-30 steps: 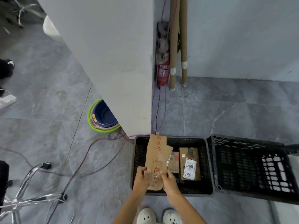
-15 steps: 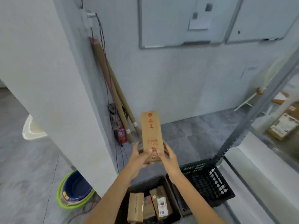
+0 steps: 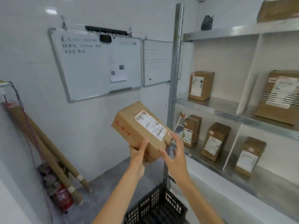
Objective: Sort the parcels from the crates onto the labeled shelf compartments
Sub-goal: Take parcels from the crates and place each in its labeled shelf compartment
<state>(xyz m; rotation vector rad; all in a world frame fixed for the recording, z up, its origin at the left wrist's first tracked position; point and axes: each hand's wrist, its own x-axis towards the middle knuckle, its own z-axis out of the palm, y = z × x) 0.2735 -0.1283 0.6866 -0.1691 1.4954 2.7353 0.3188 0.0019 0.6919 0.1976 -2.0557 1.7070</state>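
Note:
A brown cardboard parcel (image 3: 139, 128) with red handwriting on its side and a white shipping label on top is held up at chest height, tilted. My left hand (image 3: 139, 153) grips its near lower end, thumb over the side. My right hand (image 3: 175, 152) is beside the parcel's right end with fingers spread and loosely bent, the fingertips near the box corner. The metal shelf (image 3: 226, 110) with its compartments stands to the right. A black plastic crate (image 3: 159, 207) sits on the floor below my arms.
Several labelled brown parcels stand in the shelf compartments, such as a parcel (image 3: 200, 85) on the middle level and one (image 3: 214, 141) lower down. A whiteboard (image 3: 97, 62) hangs on the wall ahead. Cardboard tubes (image 3: 48, 149) and a red extinguisher (image 3: 63, 199) lean at left.
The parcel came out of the crate and rose, then turned from upright to tilted with its label up. My view swung from the floor up toward the shelf. My right hand loosened off the box.

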